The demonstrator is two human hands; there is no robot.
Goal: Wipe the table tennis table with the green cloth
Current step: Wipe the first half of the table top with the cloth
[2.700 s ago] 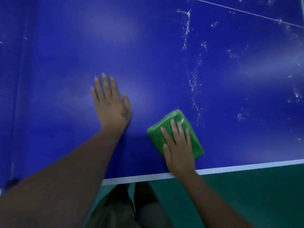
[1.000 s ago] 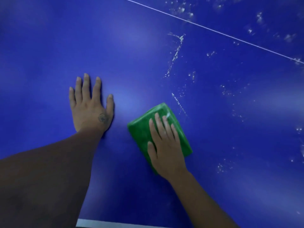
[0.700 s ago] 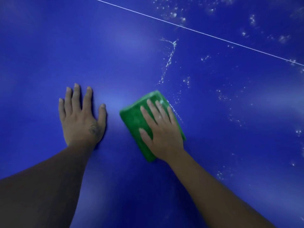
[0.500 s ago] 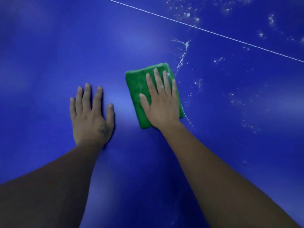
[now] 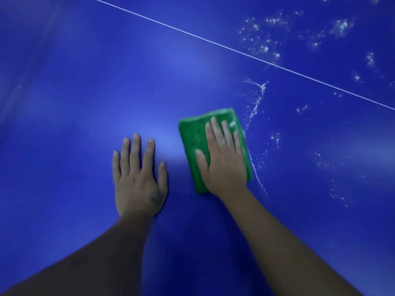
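Head cam, anyone: where's the cloth at?

re: flat on the table, right hand pressing it, fingers straight. Left hand lies flat just beside, fingers spread. White splatter along the cloth's right edge.

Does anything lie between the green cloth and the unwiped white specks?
Nothing visible. The right hand presses the green cloth; the white specks begin at its right edge. The left hand rests on its left.
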